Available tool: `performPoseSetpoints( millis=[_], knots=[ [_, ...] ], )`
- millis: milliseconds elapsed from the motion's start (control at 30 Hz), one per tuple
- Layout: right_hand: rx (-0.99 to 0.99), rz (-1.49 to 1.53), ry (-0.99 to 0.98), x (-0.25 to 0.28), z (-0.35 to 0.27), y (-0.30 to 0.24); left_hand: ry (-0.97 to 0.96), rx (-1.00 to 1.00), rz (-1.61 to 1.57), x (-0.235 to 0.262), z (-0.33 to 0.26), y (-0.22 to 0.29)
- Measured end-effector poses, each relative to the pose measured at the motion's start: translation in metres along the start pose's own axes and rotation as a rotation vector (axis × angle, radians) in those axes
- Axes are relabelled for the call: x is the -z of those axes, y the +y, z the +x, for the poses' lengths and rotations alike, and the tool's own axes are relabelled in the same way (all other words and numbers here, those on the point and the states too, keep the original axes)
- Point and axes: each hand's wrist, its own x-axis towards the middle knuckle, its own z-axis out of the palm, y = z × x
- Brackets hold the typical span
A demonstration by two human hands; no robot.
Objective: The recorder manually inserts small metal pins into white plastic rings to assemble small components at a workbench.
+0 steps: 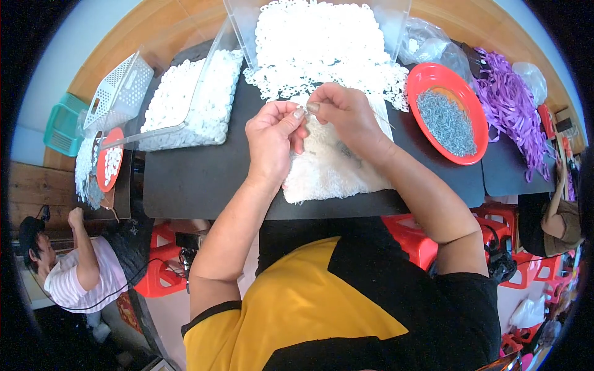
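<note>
Over a cream towel, my left hand and my right hand meet with thumbs and forefingers pinched. Between the fingertips shows a tiny white piece, mostly hidden, so its exact kind cannot be made out. Just beyond my hands, loose small white ring-like plastic pieces spill onto the table in front of a clear bin heaped with more of them. To the right of my right hand, a red oval tray holds a pile of small silvery metal pieces.
Left of the towel stands a clear box of white pieces, with a white perforated basket and a teal basket beyond. Purple ribbons lie at the right. A co-worker sits at left; another person's arm shows at right.
</note>
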Motion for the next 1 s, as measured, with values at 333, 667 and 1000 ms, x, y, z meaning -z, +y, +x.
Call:
performPoseSetpoints(
  millis=[333, 667, 1000],
  knots=[
    [-0.045, -0.018, 0.002, -0.007, -0.008, -0.007, 0.052, -0.037, 0.003, -0.005, -0.002, -0.011],
    [0.055, -0.147, 0.043, -0.008, -0.006, -0.007, 0.039, -0.002, -0.012, -0.004, -0.001, -0.006],
    [0.232, -0.464, 0.054, -0.005, -0.008, -0.002, 0.045, 0.004, 0.031, -0.006, 0.0, -0.005]
  ],
)
